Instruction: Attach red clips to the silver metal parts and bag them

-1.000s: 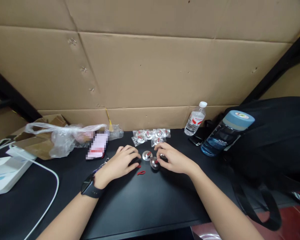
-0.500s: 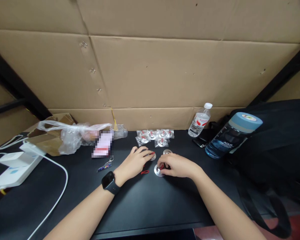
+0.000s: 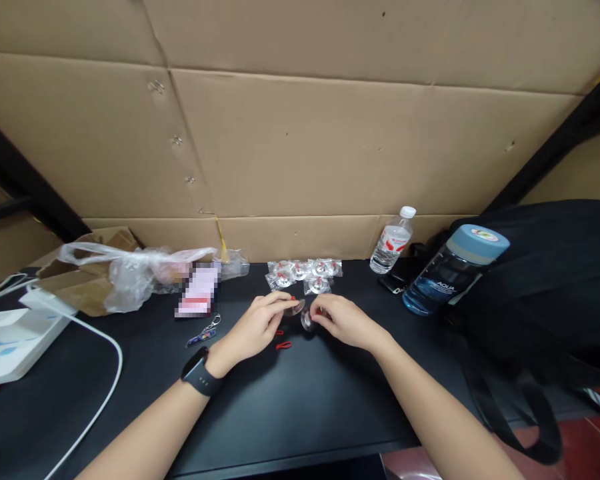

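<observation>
My left hand, with a dark smartwatch on the wrist, is closed on the edge of a small shiny metal finger cymbal. Opposite it, the fingers of my right hand pinch a second finger cymbal at its red part, tilting it on edge. The two discs are close together just above the tabletop; whether they touch I cannot tell. Two red loops lie on the black table, below and left of the discs. Several bagged finger cymbals with red loops lie beyond my hands.
At left are a phone, a keychain, a plastic bag, a cardboard box and a white power strip with a cable. A water bottle, a blue-lidded bottle and a black bag stand right.
My right hand has lifted its cymbal off the table and tilted it toward my left hand. My left hand now holds its disc raised. The view has shifted slightly.
</observation>
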Available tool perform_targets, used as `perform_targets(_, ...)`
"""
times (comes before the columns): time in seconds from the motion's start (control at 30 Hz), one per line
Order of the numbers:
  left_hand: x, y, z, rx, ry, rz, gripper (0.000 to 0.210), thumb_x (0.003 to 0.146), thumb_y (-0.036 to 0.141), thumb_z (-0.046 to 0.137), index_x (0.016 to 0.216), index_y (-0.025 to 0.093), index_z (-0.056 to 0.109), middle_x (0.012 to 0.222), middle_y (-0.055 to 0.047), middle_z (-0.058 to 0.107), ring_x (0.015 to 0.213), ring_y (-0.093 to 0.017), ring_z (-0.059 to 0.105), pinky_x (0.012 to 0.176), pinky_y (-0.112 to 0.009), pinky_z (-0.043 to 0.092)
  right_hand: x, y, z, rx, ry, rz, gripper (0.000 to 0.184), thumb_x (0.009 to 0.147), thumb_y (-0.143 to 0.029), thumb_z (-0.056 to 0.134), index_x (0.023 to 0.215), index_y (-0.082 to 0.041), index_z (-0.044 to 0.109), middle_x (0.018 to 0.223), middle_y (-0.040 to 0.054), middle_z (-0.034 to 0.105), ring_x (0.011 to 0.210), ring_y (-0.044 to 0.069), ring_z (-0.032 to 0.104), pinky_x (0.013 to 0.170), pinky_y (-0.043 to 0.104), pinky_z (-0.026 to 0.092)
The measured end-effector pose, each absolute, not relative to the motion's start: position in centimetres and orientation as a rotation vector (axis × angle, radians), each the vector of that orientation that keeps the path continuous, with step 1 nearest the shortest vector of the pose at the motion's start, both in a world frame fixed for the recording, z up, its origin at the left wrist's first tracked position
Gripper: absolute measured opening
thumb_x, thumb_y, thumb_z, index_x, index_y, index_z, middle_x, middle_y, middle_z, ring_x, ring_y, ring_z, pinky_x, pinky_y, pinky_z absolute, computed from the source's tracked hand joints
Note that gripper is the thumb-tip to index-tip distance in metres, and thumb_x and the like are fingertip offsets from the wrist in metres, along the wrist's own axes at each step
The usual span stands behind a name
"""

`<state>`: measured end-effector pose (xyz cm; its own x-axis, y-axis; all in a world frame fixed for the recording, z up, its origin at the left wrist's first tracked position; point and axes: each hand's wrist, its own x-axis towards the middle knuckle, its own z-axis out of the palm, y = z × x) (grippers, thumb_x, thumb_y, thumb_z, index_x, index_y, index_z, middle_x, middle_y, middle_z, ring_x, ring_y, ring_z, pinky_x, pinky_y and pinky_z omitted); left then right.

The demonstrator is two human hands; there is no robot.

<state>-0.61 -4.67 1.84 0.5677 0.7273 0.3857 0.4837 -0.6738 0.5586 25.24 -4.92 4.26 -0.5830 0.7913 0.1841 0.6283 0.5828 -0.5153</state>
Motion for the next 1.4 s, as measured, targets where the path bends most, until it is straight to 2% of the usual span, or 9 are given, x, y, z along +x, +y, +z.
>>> perform_targets(0.2, 0.4, -4.8, 1.5, 1.938, 0.829, 0.999, 0.039, 0.103, 0.026, 0.039, 0.135, 0.027, 0.061, 0.141, -0.008, 0.052, 0.124, -0.021, 0.059, 0.113, -0.040, 0.046, 23.6, -5.0, 4.0, -1.005, -1.949, 0.639, 0.011, 0.099, -0.028, 0.054, 0.094, -0.022, 0.060, 0.107, 0.0072, 0.061, 0.096, 0.019, 0.061, 0.080, 0.031, 0.052)
perform_targets(0.4, 0.9, -4.9, 0.1, 1.749, 0.722, 1.002, 0.042, 0.101, 0.028, 0.048, 0.142, 0.028, 0.055, 0.151, -0.009, 0.042, 0.136, -0.026, 0.051, 0.119, -0.045, 0.039, 22.2, -5.0, 1.9, -0.924, -1.621, 1.098, 0.020, 0.094, -0.041, 0.061, 0.095, -0.021, 0.059, 0.128, 0.0075, 0.052, 0.088, 0.016, 0.068, 0.069, 0.031, 0.062)
perform_targets(0.63, 0.4, -5.2, 1.3, 1.978, 0.858, 0.926, 0.043, 0.100, 0.032, 0.052, 0.143, 0.029, 0.054, 0.147, -0.009, 0.049, 0.133, -0.024, 0.053, 0.114, -0.043, 0.044, 21.9, -5.0, 2.2, -0.874, -1.350, 1.425, 0.039, 0.085, -0.041, 0.073, 0.119, -0.027, 0.060, 0.120, 0.0049, 0.058, 0.081, 0.015, 0.071, 0.070, 0.031, 0.062)
perform_targets(0.77, -1.2, -4.3, 2.6, 2.323, 1.079, 0.865, 0.038, 0.102, 0.035, 0.045, 0.138, 0.030, 0.058, 0.139, -0.007, 0.057, 0.128, -0.023, 0.055, 0.111, -0.044, 0.043, 22.1, -5.2, 2.9, -0.885, -1.219, 1.571, 0.039, 0.082, -0.036, 0.077, 0.117, -0.025, 0.064, 0.114, 0.0052, 0.060, 0.082, 0.018, 0.074, 0.073, 0.031, 0.060)
perform_targets(0.87, -3.8, -2.9, 2.2, 2.537, 1.512, 0.766, 0.033, 0.102, 0.035, 0.045, 0.127, 0.028, 0.065, 0.138, -0.009, 0.059, 0.132, -0.029, 0.049, 0.109, -0.054, 0.038, 22.3, -5.3, 3.3, -0.884, -1.200, 1.588, 0.042, 0.078, -0.034, 0.080, 0.116, -0.025, 0.064, 0.115, 0.0047, 0.059, 0.081, 0.019, 0.075, 0.072, 0.030, 0.059)
perform_targets(0.97, -6.8, -1.3, 0.9, 2.603, 1.973, 0.583, 0.031, 0.096, 0.031, 0.050, 0.118, 0.020, 0.069, 0.147, -0.017, 0.051, 0.140, -0.039, 0.036, 0.106, -0.063, 0.032, 22.3, -5.3, 3.3, -0.901, -1.251, 1.534, 0.050, 0.071, -0.029, 0.085, 0.115, -0.025, 0.063, 0.116, 0.0047, 0.058, 0.079, 0.018, 0.075, 0.068, 0.028, 0.057)
perform_targets(1.03, -8.3, -0.6, 0.1, 2.566, 2.124, 0.444, 0.031, 0.095, 0.028, 0.048, 0.116, 0.019, 0.069, 0.145, -0.017, 0.053, 0.142, -0.039, 0.033, 0.107, -0.065, 0.029, 22.4, -5.2, 3.2, -0.916, -1.273, 1.511, 0.051, 0.070, -0.027, 0.086, 0.115, -0.025, 0.063, 0.117, 0.0048, 0.058, 0.077, 0.017, 0.074, 0.066, 0.028, 0.056)
perform_targets(1.23, -9.4, -0.5, 0.1, 2.498, 2.173, 0.358, 0.035, 0.095, 0.024, 0.043, 0.124, 0.020, 0.063, 0.141, -0.014, 0.058, 0.139, -0.036, 0.037, 0.105, -0.065, 0.028, 22.6, -5.2, 3.0, -0.920, -1.307, 1.483, 0.050, 0.071, -0.028, 0.084, 0.116, -0.024, 0.062, 0.119, 0.0064, 0.058, 0.076, 0.016, 0.073, 0.066, 0.029, 0.057)
perform_targets(1.4, -8.1, -1.1, 2.3, 2.558, 2.105, 0.660, 0.033, 0.096, 0.024, 0.044, 0.125, 0.020, 0.060, 0.134, -0.014, 0.062, 0.130, -0.034, 0.049, 0.105, -0.060, 0.034, 22.9, -5.1, 3.1, -0.904, -1.352, 1.421, 0.047, 0.073, -0.028, 0.082, 0.115, -0.025, 0.062, 0.123, 0.0063, 0.056, 0.076, 0.015, 0.072, 0.066, 0.029, 0.057)
